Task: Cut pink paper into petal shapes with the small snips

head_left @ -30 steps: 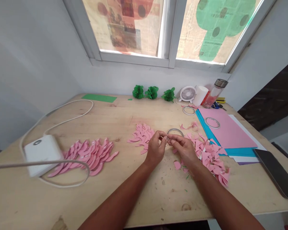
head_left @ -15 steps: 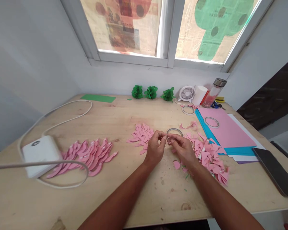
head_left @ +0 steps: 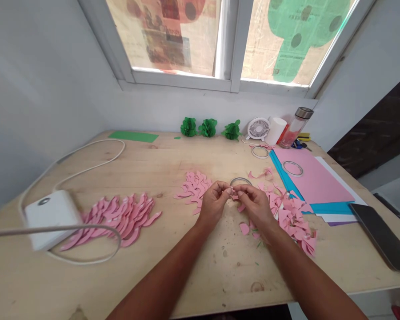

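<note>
**Pink paper piece pinched between both hands above the table**

Near edge first: bare wooden table (head_left: 203, 275), two forearms reaching in from below. Left hand (head_left: 214, 205) curled, fingertips closed on a small pink paper piece (head_left: 234, 195); right hand (head_left: 255, 205) curled too, fingertips pinching the same piece from the other side. Piece held just above the tabletop, between the two hands, at the table's middle. Too small to tell its exact shape.

Just under the right hand, a loose pink scrap (head_left: 244, 228). To the right, touching the wrist's side, a heap of pink cut-offs (head_left: 295, 222). To the left of the hands, a small pile of curved pink petals (head_left: 194, 186); well apart, further left, a larger fan of petals (head_left: 120, 218) beside a white box (head_left: 50, 218) with a thick white cable (head_left: 76, 169) looping round it.

Just behind the fingers, a tape ring (head_left: 240, 181) flat on the wood. Right of that, a pink sheet (head_left: 313, 182) over blue and white sheets, a second ring (head_left: 292, 168) lying on it, a third ring (head_left: 260, 152) beyond. Dark phone (head_left: 382, 238) at the right edge.

Along the wall: green sheet (head_left: 133, 136), three green paper balls (head_left: 207, 128), small white fan (head_left: 258, 129), white cup (head_left: 276, 130), and a clear bottle (head_left: 296, 127) with metal lid, reddish inside; contents not clear. Window (head_left: 226, 40) above, covered with printed paper.
</note>
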